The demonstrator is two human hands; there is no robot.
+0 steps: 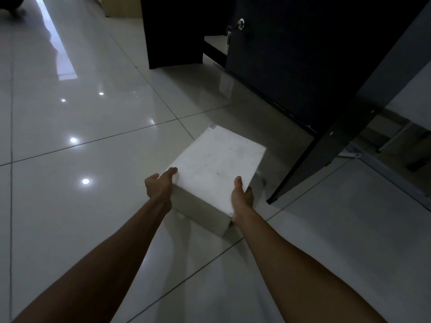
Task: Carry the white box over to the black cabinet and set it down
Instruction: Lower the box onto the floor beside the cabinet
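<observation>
Glossy pale floor tiles (70, 206) fill the left side, with round ceiling-light reflections (85, 181) scattered across them and a bright strip of glare running toward the far left corner. The left hand (159, 186) has its grip closed on the near left corner of the white box (217, 164), thumb lying along the top edge and fingers hidden down the side. The box is held level between both hands, over a dark tile joint; whether its underside touches the floor cannot be told. A small label (212, 126) sits at its far corner. The right hand (242, 197) clamps the box's near right edge, thumb on top, fingers wrapped below. Just beyond and to the right stands the black cabinet (303, 66), its door carrying a silver lock with a key (240, 23). A dark slanted leg (326, 145) stands on the floor near the box's right side.
</observation>
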